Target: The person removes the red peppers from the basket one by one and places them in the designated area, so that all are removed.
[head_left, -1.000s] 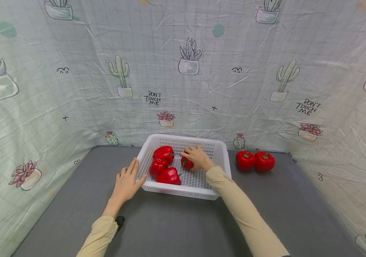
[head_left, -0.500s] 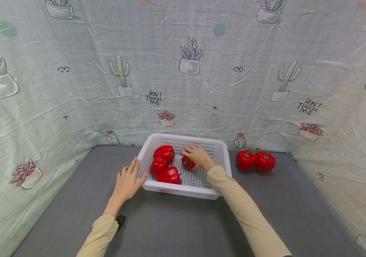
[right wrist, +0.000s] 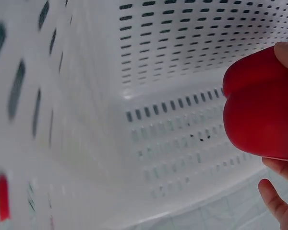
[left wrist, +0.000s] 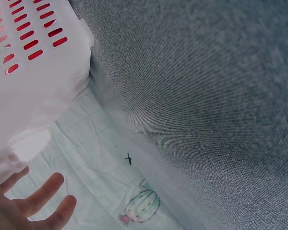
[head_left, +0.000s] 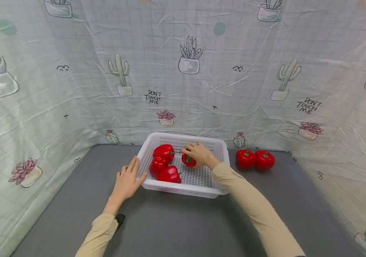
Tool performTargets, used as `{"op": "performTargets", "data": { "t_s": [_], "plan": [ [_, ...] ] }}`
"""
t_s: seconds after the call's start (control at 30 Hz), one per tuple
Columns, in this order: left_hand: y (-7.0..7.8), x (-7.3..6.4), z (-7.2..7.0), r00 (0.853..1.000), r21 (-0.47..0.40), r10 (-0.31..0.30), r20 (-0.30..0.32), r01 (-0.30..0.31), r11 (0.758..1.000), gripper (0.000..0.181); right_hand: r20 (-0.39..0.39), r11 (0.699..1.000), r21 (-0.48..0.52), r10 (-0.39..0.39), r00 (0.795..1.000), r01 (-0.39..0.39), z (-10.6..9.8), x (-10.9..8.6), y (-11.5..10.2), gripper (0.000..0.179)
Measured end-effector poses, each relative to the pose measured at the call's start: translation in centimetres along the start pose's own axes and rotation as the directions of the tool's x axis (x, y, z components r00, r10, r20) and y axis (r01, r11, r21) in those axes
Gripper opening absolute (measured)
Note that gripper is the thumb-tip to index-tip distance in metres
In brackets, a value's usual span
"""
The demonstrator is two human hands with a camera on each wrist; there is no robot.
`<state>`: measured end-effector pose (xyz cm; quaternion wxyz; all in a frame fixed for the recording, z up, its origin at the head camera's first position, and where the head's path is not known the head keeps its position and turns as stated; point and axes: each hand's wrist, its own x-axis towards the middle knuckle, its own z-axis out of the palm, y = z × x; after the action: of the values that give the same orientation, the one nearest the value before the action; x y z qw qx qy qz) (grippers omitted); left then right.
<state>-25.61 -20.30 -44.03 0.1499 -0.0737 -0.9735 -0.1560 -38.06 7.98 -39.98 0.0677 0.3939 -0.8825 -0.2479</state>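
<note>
A white perforated plastic basket [head_left: 195, 190] stands on the grey table near the back wall. Inside its left half sit three red bell peppers: one at the back [head_left: 163, 152], one in the middle [head_left: 158, 166] and one at the front [head_left: 169, 175]. My right hand [head_left: 199, 154] reaches into the basket and grips another red bell pepper [head_left: 188, 160], its green stem towards me. The right wrist view shows that pepper [right wrist: 264, 105] between thumb and fingers. My left hand [head_left: 127, 181] rests with spread fingers on the basket's left rim; in the left wrist view its fingers [left wrist: 48, 191] are extended.
Two more red bell peppers, a left one [head_left: 245, 159] and a right one [head_left: 264, 160], stand side by side on the table [head_left: 176, 228] right of the basket. A cloth backdrop [head_left: 215, 82] printed with cacti encloses the table at the back and both sides.
The right forearm has swung slightly to the right, and the gripped pepper has turned a little, showing more of its stem. The left hand stays on the rim.
</note>
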Motion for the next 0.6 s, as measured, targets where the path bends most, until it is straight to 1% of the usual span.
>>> {"op": "performTargets", "data": {
  "t_s": [0.1, 0.23, 0.33, 0.47, 0.6],
  "plan": [
    [0.0, 0.1, 0.1, 1.000, 0.000, -0.001, -0.004, 0.001, 1.000, 0.071, -0.006, 1.000, 0.021, -0.013, 1.000, 0.013, -0.4, -0.1, 0.1, 0.079],
    [0.0, 0.1, 0.1, 1.000, 0.002, -0.002, -0.003, 0.002, 1.000, 0.071, -0.040, 0.996, 0.088, -0.030, 0.999, 0.033, -1.2, -0.4, 0.4, 0.078],
    [-0.1, 0.1, 0.1, 1.000, 0.004, 0.000, -0.005, 0.000, 1.000, 0.071, -0.098, 0.992, 0.111, -0.046, 0.994, 0.057, -1.9, -0.9, 0.8, 0.074],
    [0.0, 0.1, 0.1, 1.000, -0.001, 0.002, -0.003, -0.002, 1.000, 0.071, -0.190, 0.991, 0.109, -0.060, 0.980, 0.082, -2.9, -1.8, 1.2, 0.069],
    [0.0, 0.0, 0.1, 1.000, 0.001, 0.003, 0.000, -0.003, 1.000, 0.071, -0.240, 0.990, 0.111, -0.055, 0.969, 0.084, -3.7, -2.7, 1.3, 0.065]
  ]
}}
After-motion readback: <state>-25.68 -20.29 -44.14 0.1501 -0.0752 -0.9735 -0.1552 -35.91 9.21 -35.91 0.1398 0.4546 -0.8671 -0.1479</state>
